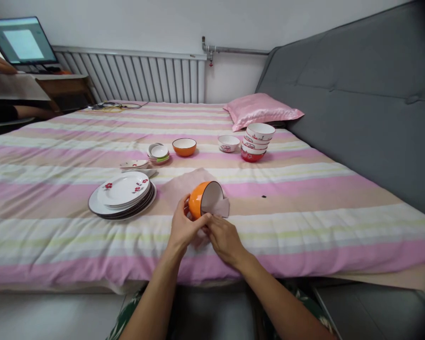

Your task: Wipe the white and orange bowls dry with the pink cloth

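Note:
My left hand (185, 224) grips an orange bowl (197, 198), tilted on its side with its white inside turned to the right. At the bowl's lower rim, my right hand (224, 236) is closed on a pale pink cloth (221, 208), part of which reaches into the bowl. More pale pink cloth (179, 185) is spread on the bed behind and under the bowl; whether it is the same piece I cannot tell. To the left lies a stack of plates (125, 189), the top ones white with red flowers. Behind the bowl, a second orange bowl (184, 148) stands upright.
Small dishes (158, 153) and flowered saucers (133, 164) sit beyond the plates. Right of centre are a single patterned bowl (228, 143) and a tall bowl stack (257, 141), near a pink pillow (262, 111). A small black object (264, 196) lies on the striped sheet. Cables (116, 106) lie farther back.

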Demonstrator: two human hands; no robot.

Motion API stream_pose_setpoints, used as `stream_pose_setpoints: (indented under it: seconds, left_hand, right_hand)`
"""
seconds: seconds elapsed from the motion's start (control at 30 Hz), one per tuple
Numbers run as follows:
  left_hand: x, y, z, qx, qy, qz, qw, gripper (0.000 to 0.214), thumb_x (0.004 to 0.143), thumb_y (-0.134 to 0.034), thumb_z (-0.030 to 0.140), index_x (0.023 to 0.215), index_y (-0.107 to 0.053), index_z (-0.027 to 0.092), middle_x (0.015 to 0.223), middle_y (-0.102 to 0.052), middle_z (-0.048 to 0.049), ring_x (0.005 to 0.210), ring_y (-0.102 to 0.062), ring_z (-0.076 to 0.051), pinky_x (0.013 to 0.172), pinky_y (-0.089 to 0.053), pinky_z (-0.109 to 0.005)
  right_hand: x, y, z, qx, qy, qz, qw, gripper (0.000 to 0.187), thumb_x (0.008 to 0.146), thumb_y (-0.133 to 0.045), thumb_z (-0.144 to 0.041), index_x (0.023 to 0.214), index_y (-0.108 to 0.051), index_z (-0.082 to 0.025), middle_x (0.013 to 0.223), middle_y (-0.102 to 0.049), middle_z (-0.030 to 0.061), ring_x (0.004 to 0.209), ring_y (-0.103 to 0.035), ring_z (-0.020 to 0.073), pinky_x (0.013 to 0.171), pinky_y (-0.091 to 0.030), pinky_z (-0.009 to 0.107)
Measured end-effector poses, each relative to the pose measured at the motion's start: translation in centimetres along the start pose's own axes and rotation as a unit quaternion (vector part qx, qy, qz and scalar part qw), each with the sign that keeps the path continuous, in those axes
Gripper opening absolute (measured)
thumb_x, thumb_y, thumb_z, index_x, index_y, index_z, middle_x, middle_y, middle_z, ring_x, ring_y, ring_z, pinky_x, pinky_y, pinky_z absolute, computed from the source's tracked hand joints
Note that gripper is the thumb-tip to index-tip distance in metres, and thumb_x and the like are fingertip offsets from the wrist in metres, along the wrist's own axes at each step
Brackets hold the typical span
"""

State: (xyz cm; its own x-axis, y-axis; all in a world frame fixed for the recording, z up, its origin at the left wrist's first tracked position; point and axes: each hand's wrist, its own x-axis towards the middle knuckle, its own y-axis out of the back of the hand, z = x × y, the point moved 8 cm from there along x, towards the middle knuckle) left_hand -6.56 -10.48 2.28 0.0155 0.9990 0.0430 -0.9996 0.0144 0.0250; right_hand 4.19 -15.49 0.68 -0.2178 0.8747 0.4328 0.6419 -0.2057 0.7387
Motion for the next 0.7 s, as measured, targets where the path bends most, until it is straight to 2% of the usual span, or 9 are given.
stream_pose_setpoints:
  seconds: [0.1,0.2,0.33,0.47,0.6,0.7]
  left_hand:
    - [0.1,0.0,-0.2,0.009,-0.004,0.002,1.000,0.069,0.058,-0.076,0.026,0.121,-0.053,0.012,0.111,-0.064,-0.0137,0.100,-0.062,-0.025,0.082,-0.051,-0.034]
    - [0.3,1.0,-0.4,0.026,-0.016,0.040,0.999,0.060,0.059,-0.074,0.029,0.115,-0.061,0.012,0.102,-0.069,-0.0110,0.092,-0.064,-0.023,0.078,-0.052,-0.032]
    - [0.9,1.8,-0.9,0.060,0.003,0.047,0.997,0.059,0.061,-0.074,0.042,0.112,-0.065,0.014,0.095,-0.070,-0.0100,0.083,-0.064,-0.023,0.072,-0.050,-0.031]
    - [1.3,1.6,-0.6,0.076,0.012,0.023,0.997,0.054,0.064,-0.071,0.050,0.106,-0.068,0.015,0.088,-0.070,-0.0087,0.082,-0.062,-0.022,0.072,-0.048,-0.031]
    - [1.3,1.1,0.0,0.097,-0.016,0.012,0.995,0.049,0.072,-0.062,0.054,0.102,-0.068,0.015,0.093,-0.069,-0.0088,0.088,-0.062,-0.024,0.079,-0.046,-0.035]
    - [1.0,1.4,0.9,0.121,-0.062,0.059,0.989,0.052,0.075,-0.060,0.053,0.110,-0.064,0.015,0.109,-0.065,-0.0133,0.102,-0.059,-0.029,0.089,-0.043,-0.041]
  right_hand:
    - [0.0,0.6,-0.6,0.068,-0.006,0.004,0.998,0.030,0.095,-0.038,-0.025,0.117,-0.058,-0.021,0.112,-0.068,0.0080,0.102,-0.063,0.0204,0.087,-0.050,0.035]
    - [-0.1,1.0,-1.3,0.101,0.018,-0.015,0.995,0.029,0.093,-0.041,-0.022,0.118,-0.057,-0.021,0.114,-0.066,0.0079,0.103,-0.062,0.0198,0.088,-0.049,0.034]
    - [-0.2,0.9,-1.2,0.071,0.046,-0.049,0.995,0.032,0.091,-0.045,-0.018,0.121,-0.055,-0.020,0.123,-0.063,0.0083,0.111,-0.058,0.0195,0.098,-0.043,0.036]
    - [0.0,0.7,-0.1,0.025,0.020,-0.059,0.998,0.035,0.089,-0.046,-0.015,0.122,-0.055,-0.020,0.124,-0.063,0.0066,0.116,-0.056,0.0190,0.102,-0.038,0.038]
    - [0.2,0.5,0.1,0.019,0.006,-0.051,0.999,0.033,0.090,-0.046,-0.017,0.121,-0.056,-0.020,0.122,-0.064,0.0059,0.116,-0.056,0.0184,0.101,-0.038,0.036]
    - [0.3,0.5,-0.2,0.021,0.007,-0.039,0.999,0.031,0.091,-0.046,-0.017,0.120,-0.058,-0.019,0.118,-0.067,0.0067,0.110,-0.060,0.0194,0.098,-0.041,0.036]
